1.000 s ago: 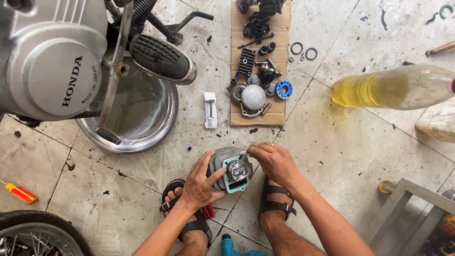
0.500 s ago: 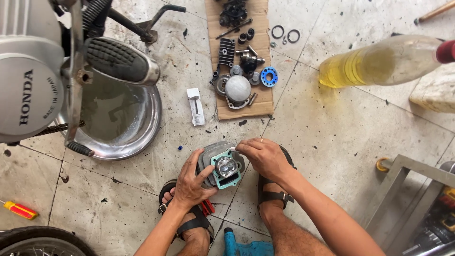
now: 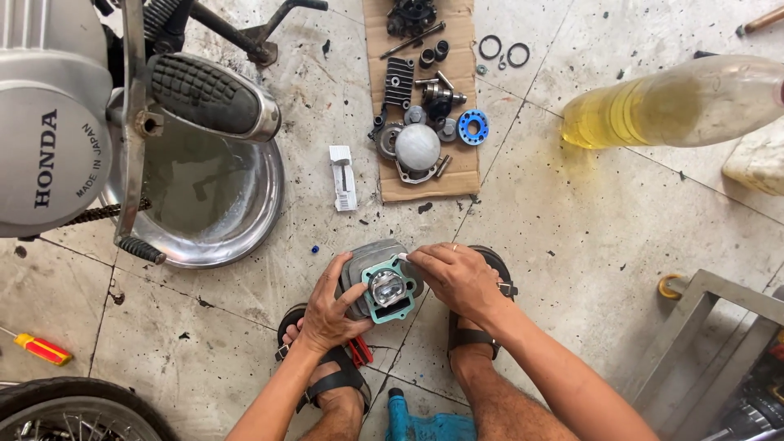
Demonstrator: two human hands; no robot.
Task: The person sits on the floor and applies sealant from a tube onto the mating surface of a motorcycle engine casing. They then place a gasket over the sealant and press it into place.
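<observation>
Nearest the camera, two sandalled feet (image 3: 469, 335) stood on the tiled floor (image 3: 572, 237), and just ahead of them sat the grey engine cylinder (image 3: 377, 282) with its teal gasket (image 3: 390, 306) facing up. The left hand (image 3: 331, 314) was curled around the cylinder's near-left side, gripping it; the right hand (image 3: 457, 278) rested on its right edge, fingertips pinched at the gasket's top corner. Bare floor lay open to the right of the hands. Left and beyond, a steel basin (image 3: 204, 212) sat under the motorcycle footpeg (image 3: 212, 94). Farther off, a cardboard strip (image 3: 465, 175) carried small engine parts (image 3: 420, 143), with a bottle of yellow liquid (image 3: 678, 102) towards the far right.
</observation>
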